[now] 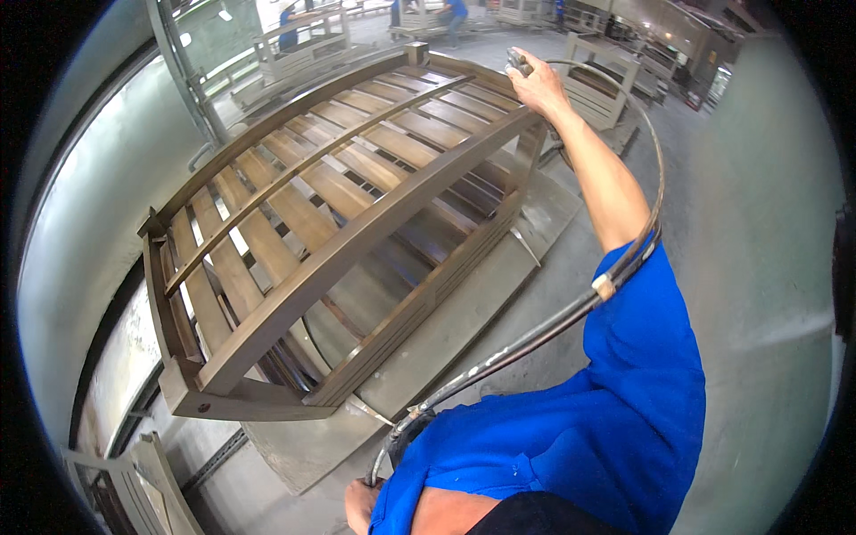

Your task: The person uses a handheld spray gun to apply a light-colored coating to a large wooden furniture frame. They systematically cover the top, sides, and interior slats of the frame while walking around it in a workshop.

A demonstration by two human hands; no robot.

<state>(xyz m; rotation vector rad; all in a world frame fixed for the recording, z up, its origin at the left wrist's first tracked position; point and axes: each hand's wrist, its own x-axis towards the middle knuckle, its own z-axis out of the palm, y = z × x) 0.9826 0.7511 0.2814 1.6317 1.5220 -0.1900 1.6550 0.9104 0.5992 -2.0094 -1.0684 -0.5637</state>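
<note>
Blue sleeve [624, 392] of my shirt fills the lower right of the view, closest to the lens. Below it, at the bottom edge, my left hand [360, 505] is closed around the bundled hoses [526, 343]; fingers clenched on them just under a dark fitting. From that hand the hoses run up along my right arm, are taped together near the sleeve cuff, then loop in a wide arc to my right hand.

Right hand [538, 85], arm stretched out, fingers wrapped around a small grey spray gun [518, 61]. Whether the trigger is pressed, I cannot tell. The gun sits just over the far right corner of the wooden slatted frame [339, 232].

Frame: brown, curved rails, many parallel slats, standing on a flat grey platform [428, 357] that juts out past its near side. Left of the frame, a pale curved wall panel [80, 241]. Beyond the frame's far end, similar wooden frames [303, 45] on the floor, and a person in blue [456, 13] standing among them, small and distant.
</note>
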